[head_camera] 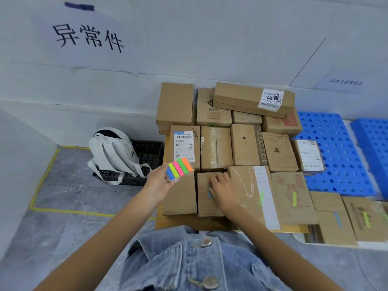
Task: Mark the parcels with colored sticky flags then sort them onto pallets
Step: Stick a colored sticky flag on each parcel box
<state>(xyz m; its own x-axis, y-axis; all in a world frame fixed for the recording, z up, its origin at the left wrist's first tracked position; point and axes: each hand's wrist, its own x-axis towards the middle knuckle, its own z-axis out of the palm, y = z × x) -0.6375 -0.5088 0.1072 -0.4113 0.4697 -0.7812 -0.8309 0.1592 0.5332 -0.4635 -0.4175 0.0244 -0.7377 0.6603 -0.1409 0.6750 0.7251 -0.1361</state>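
- Grey marbled floor (63, 196) fills the lower left of the frame and is crossed by yellow tape lines. A denim garment (189, 265) with metal buttons fills the bottom centre.
- Just left of centre, the left hand (159, 177) grips a pad of sticky flags (180, 169) between thumb and fingers, raised over the left edge of the boxes. Its strips run blue, yellow-green, pink, green and orange.
- Just right of it, the right hand (220, 187) lies palm down on a small cardboard box (204, 206), with its fingers loosely spread and holding nothing.
- A blue flag (210, 194) is stuck on the top of that box, at the hand's left edge and partly under it.
- Touching that box on the right is a box with a white strip (247, 192), which carries a green flag (261, 198). The red-printed box (294, 198) beyond it also carries a green one.
- At lower right, two more boxes are marked, one with a blue flag (337, 219) and one with a green flag (366, 218).
- Behind this front row, unmarked parcels sit packed side by side in rows. One at centre is a labelled box (182, 145) with a barcode.
- At the right edge, blue perforated pallets (336, 154) lie flat on the floor, with one labelled parcel resting on their near corner.
- Left of centre, a white backpack (113, 152) leans on a black crate (147, 156).
- Farthest back, a long box (252, 98) tops the stack against the white wall. A paper sign (88, 36) with handwritten characters is taped to the wall at upper left.
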